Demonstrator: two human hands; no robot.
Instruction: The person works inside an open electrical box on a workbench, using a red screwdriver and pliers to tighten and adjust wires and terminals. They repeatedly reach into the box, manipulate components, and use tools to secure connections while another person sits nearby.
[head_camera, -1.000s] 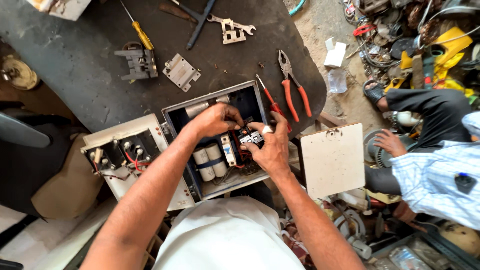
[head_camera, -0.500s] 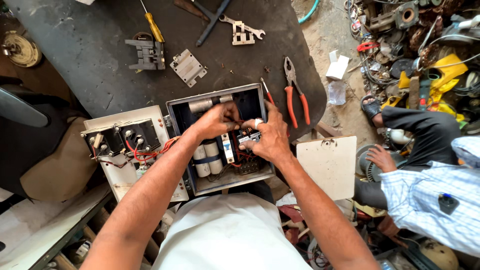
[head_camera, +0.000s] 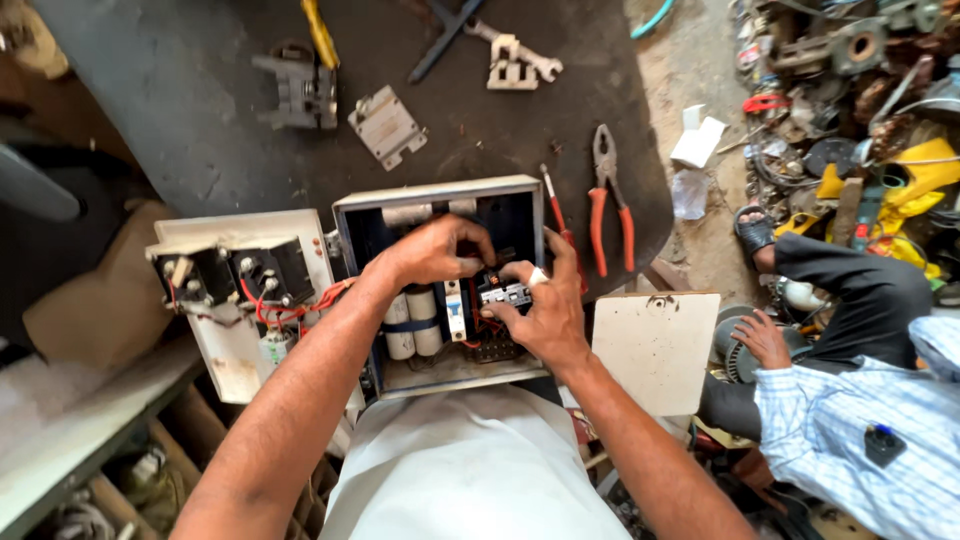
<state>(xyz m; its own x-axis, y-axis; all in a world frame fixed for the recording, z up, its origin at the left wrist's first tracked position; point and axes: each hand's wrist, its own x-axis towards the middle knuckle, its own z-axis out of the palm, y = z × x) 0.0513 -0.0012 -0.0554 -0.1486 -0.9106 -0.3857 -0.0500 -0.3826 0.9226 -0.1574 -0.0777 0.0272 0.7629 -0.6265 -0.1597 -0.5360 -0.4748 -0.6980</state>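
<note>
An open metal electrical box lies on the dark bench in front of me, with white cylindrical capacitors, a small breaker and red wires inside. My left hand reaches into the box from the left, fingers curled around a part near the middle. My right hand is beside it, fingers pressed on a small black and white component. The box's white lid hangs open at the left, with two black switch units and red wires on it.
Red-handled pliers and a red screwdriver lie right of the box. A yellow screwdriver, metal brackets and a spanner lie farther back. A white plate sits at the right. Another person sits among scrap at the right.
Both hands have stayed inside the box, fingers shifting slightly on the component. The view has drifted, so the box sits a little lower and more central.
</note>
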